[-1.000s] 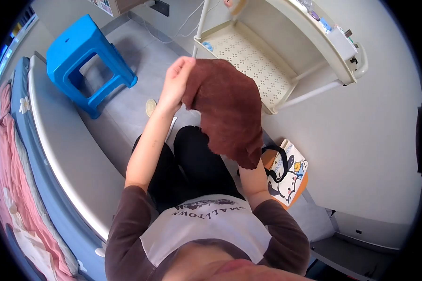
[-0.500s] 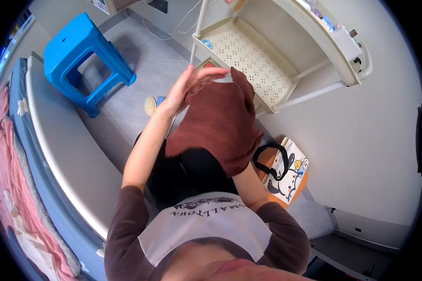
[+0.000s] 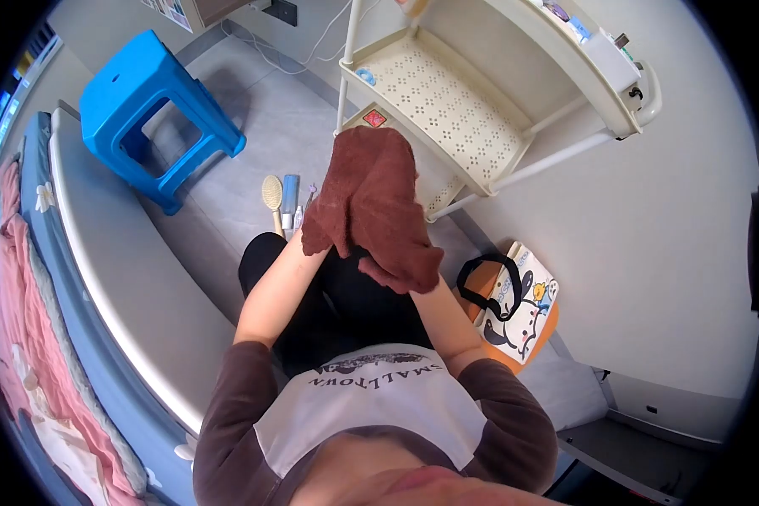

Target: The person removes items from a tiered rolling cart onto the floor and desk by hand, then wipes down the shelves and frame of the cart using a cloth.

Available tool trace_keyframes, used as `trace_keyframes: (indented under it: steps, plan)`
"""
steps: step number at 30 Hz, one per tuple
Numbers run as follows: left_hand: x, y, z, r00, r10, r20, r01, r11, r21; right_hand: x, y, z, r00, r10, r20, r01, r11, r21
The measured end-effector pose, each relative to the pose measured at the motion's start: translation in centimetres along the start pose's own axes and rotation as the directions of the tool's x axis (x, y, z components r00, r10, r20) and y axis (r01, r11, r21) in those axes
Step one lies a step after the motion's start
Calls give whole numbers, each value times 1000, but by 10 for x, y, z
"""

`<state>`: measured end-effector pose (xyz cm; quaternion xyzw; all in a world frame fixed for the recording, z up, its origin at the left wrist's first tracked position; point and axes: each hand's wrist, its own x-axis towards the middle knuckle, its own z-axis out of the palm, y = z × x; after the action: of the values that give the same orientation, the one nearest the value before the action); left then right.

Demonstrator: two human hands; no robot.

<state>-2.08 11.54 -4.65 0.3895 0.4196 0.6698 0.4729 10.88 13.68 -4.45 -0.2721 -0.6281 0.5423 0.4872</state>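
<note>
A reddish-brown cloth (image 3: 371, 198) is draped over both my hands above my lap and hides them. My left forearm (image 3: 282, 291) runs up under the cloth's left edge, and my right forearm (image 3: 447, 325) goes in beneath its lower right part. Neither hand's fingers show, so their grip on the cloth cannot be made out. The cloth hangs in soft folds, with a rounded top and a drooping lower right corner. Below it are my legs in black trousers (image 3: 354, 312).
On the floor lie a hairbrush (image 3: 271, 194), a blue bottle (image 3: 290, 192) and a small white bottle (image 3: 298, 218). A blue stool (image 3: 135, 93) stands left, a cream shelf cart (image 3: 447, 101) ahead. A cartoon tote bag (image 3: 523, 312) rests right, a bed (image 3: 118, 278) left.
My left hand, earlier visible with fingers extended at the cloth's upper left, is now under the cloth. The cloth has shifted left and gathered narrower, uncovering floor items beside it.
</note>
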Motion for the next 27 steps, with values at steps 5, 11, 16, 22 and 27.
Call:
trace_keyframes:
  steps: [5,11,16,22,27]
  plan:
    - [7,24,-7,989,-144,26,146,985,-92,17,-10,-23,1000,0,-20,1,999,49]
    - [6,23,-9,946,-232,224,313,832,-459,18,-16,-30,999,-3,-35,5,998,66]
    - [11,11,-13,905,-267,332,426,560,-710,31,-22,-32,998,-39,-48,43,995,85]
    - [10,38,-16,931,-261,255,360,764,-535,55,-25,-27,995,-82,-58,88,990,111]
    - [6,45,-17,924,-317,211,381,746,-546,54,-25,-22,995,-87,-50,92,989,116]
